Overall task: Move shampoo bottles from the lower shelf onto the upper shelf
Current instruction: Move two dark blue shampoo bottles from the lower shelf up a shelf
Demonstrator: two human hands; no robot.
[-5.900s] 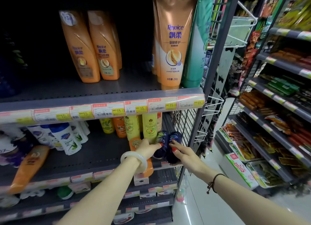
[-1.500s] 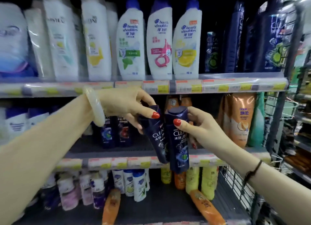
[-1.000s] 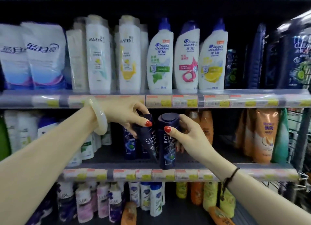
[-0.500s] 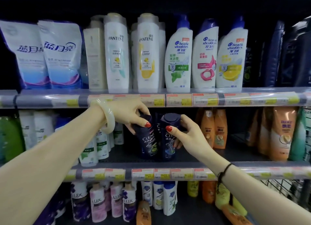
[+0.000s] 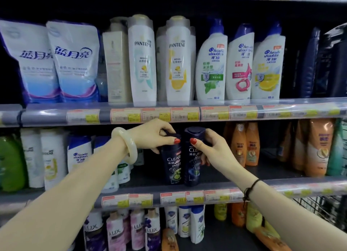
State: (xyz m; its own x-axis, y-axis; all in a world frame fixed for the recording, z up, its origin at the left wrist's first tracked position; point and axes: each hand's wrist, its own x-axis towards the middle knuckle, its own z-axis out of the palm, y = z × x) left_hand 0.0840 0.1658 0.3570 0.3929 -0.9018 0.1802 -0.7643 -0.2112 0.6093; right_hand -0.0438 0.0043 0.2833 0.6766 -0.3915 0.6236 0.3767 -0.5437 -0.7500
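Two dark navy Clear shampoo bottles stand upright side by side on the middle shelf (image 5: 262,177). My left hand (image 5: 152,135) grips the cap of the left Clear bottle (image 5: 172,168), which has a green label. My right hand (image 5: 214,149) holds the right Clear bottle (image 5: 192,168), with a blue label, around its neck. Both bottle bases rest on the shelf board near its front edge. The lower shelf (image 5: 216,237) below holds small Lux, white and orange bottles.
White Head & Shoulders bottles (image 5: 78,157) stand left of my hands, orange Rejoice bottles (image 5: 244,145) to the right. The shelf above (image 5: 187,113) carries Pantene and large Head & Shoulders bottles and refill pouches. A wire rack (image 5: 323,207) sits at lower right.
Both hands carried the two Clear bottles up from the lower shelf and further in and down onto the middle shelf; the bottles went from tilted in the air to standing upright.
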